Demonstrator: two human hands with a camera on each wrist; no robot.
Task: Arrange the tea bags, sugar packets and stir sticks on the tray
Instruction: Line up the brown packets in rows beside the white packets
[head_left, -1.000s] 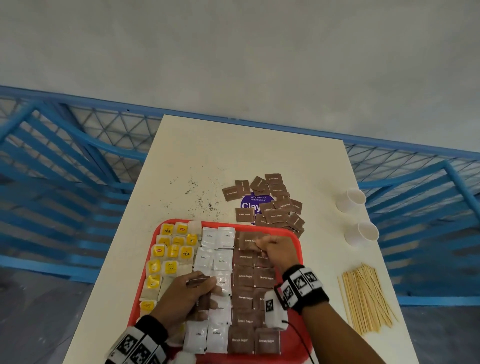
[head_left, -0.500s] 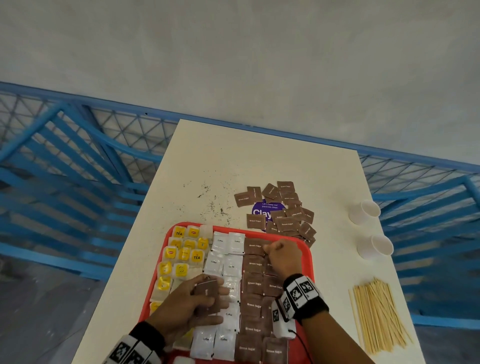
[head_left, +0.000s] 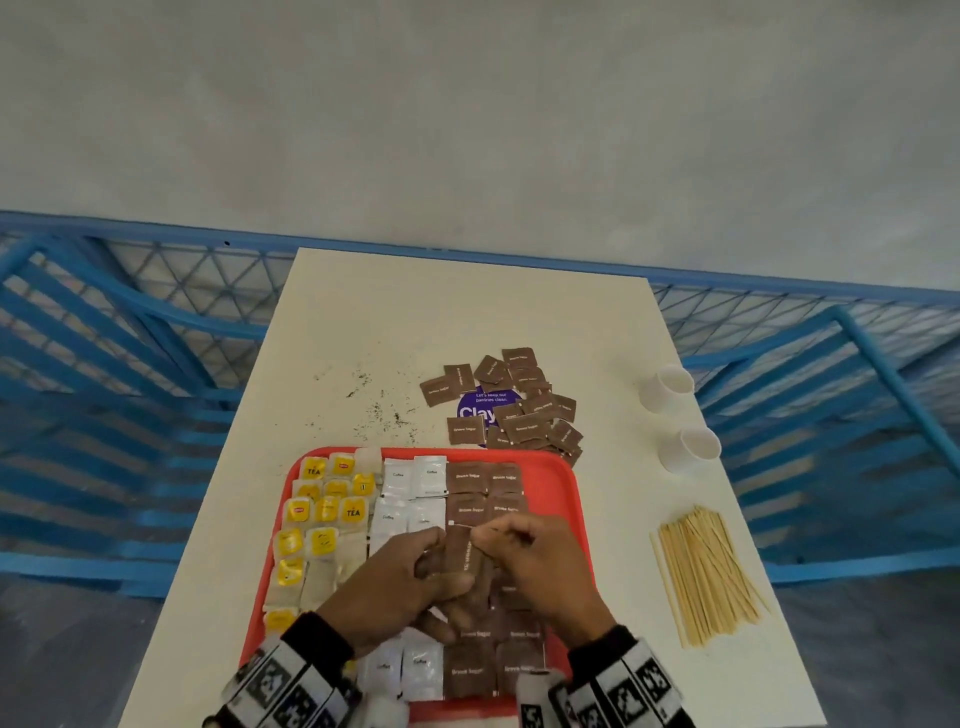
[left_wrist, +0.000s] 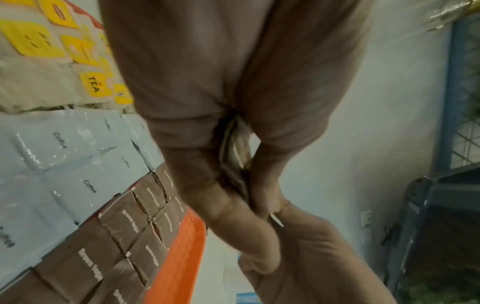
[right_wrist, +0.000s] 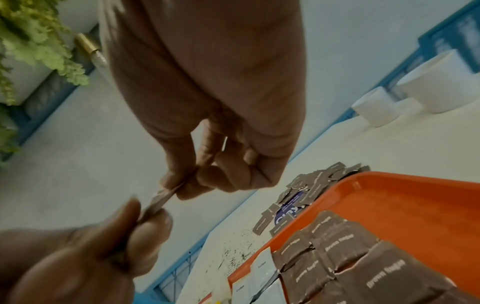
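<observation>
Left hand (head_left: 400, 587): raised over the middle of the tray, fingers curled, pinching a small stack of brown sugar packets (head_left: 464, 553) between thumb and fingertips.

Right hand (head_left: 540, 566): just beside the left, thumb and forefinger pinching the upper edge of the same stack; other fingers curled in.

Red tray (head_left: 553, 483): sits at the near edge of the table. Contents in three bands:
- Tea bags (head_left: 324, 512), yellow tags, along the tray's left side.
- White coffee sachets (head_left: 413, 478), down the centre.
- Brown sugar packets laid flat (head_left: 485, 478), two columns, right of centre. A bare red strip runs along the tray's right edge.

Cream table (head_left: 415, 312):
- Loose pile of brown sugar packets (head_left: 524, 410), just beyond the tray's far edge, partly covering a round purple sticker (head_left: 480, 408).
- Dark specks (head_left: 379, 405) scattered toward the left of that pile.
- Two white paper cups (head_left: 675, 415), near the right edge.
- Wooden stir sticks (head_left: 704, 577), a fanned bundle at the right edge, well apart from the tray.

Room: blue metal railing with mesh panels (head_left: 156, 322) surrounds the table on the far and both lateral sides; pale plain floor or wall beyond; green foliage (right_wrist: 31, 41) shows in the right wrist view.
</observation>
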